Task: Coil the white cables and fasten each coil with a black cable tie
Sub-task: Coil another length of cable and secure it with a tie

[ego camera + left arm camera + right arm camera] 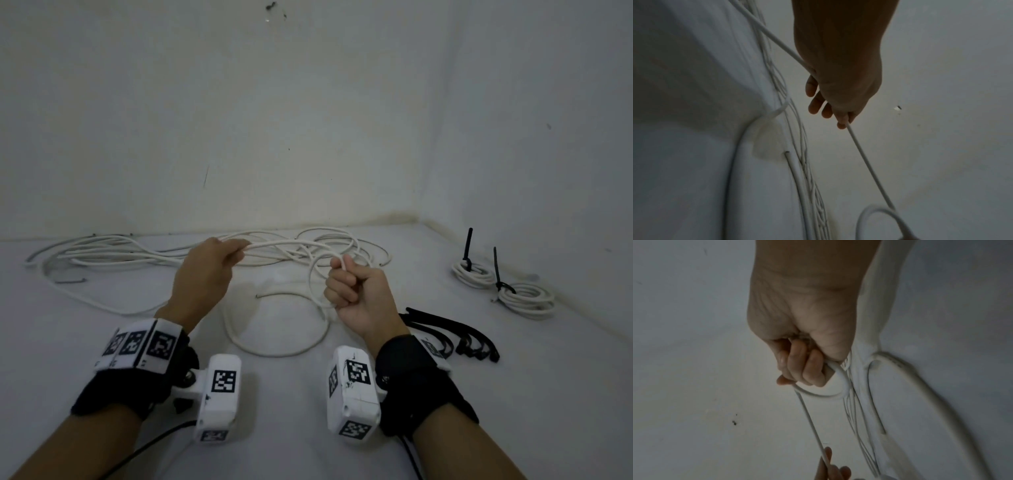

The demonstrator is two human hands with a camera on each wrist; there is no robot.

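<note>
- The loose cables (137, 253) across the middle of the frame were white.
- The two finished coils (524, 296) at right were white, each bound with a black tie (498, 274).
- The spare cable ties (455, 334) at lower right were black.
- The wrist bands (144, 344) were black, carrying black-and-white square-patterned markers.
- The floor (513, 394) was white.
</note>
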